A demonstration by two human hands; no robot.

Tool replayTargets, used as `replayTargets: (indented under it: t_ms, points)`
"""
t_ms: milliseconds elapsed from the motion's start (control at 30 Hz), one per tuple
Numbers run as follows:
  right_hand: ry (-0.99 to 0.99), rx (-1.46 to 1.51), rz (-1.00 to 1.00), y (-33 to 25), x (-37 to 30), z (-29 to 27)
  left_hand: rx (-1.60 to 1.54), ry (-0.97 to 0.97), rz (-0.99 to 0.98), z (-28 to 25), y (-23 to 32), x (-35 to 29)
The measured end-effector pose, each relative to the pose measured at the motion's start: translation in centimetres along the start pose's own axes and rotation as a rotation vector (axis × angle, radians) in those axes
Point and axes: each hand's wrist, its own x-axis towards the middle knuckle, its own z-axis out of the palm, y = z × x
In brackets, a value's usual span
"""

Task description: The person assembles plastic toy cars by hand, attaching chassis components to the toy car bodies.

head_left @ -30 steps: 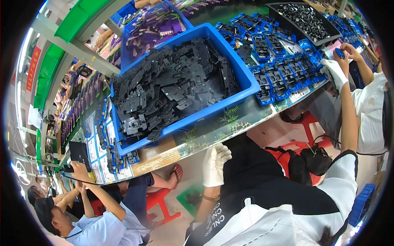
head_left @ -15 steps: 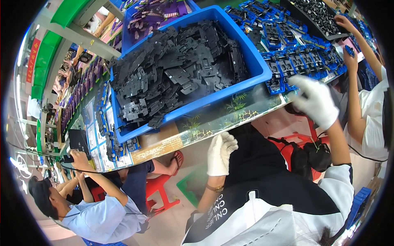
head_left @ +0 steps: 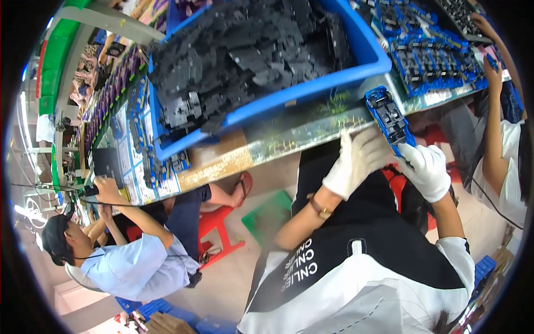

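Observation:
My right hand (head_left: 427, 171), in a white glove, grips the near end of a blue toy car (head_left: 392, 123), its black underside with wheels facing up. The car is tilted just off the table's front edge. Close by on its left is my left hand (head_left: 359, 160), also gloved, with thumb and fingers apart and nothing in it; whether its fingertips touch the car I cannot tell. A big blue bin (head_left: 311, 89) on the table holds a heap of flat black plastic plates (head_left: 245, 61).
Rows of similar blue cars (head_left: 431, 64) lie at the right of the table (head_left: 272, 136). More stand left of the bin, near a black box (head_left: 105, 164). Co-workers sit left (head_left: 133, 267) and right (head_left: 509, 150). A green stool (head_left: 270, 214) is below the table.
My right hand has come back from the rows with a blue car in it. My left hand has moved right and up toward the car. The bin appears higher in view.

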Motion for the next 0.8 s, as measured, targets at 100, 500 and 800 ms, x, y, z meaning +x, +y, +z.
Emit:
replayTargets:
  t_ms: [100, 500, 800]
  points:
    - [0.011, -0.041, -0.074, -0.8, -1.1, 0.2, 0.356, 0.013, 0.096, -0.6, -1.6, 1.1]
    - [0.102, -0.189, 0.138, 3.8, -3.0, -4.9, 0.089, 0.25, -0.088, -4.0, -1.0, -3.1]
    - [0.283, -0.529, 0.254, 14.2, -3.0, -6.1, 0.104, 0.434, -0.094, -8.3, -2.0, -4.4]
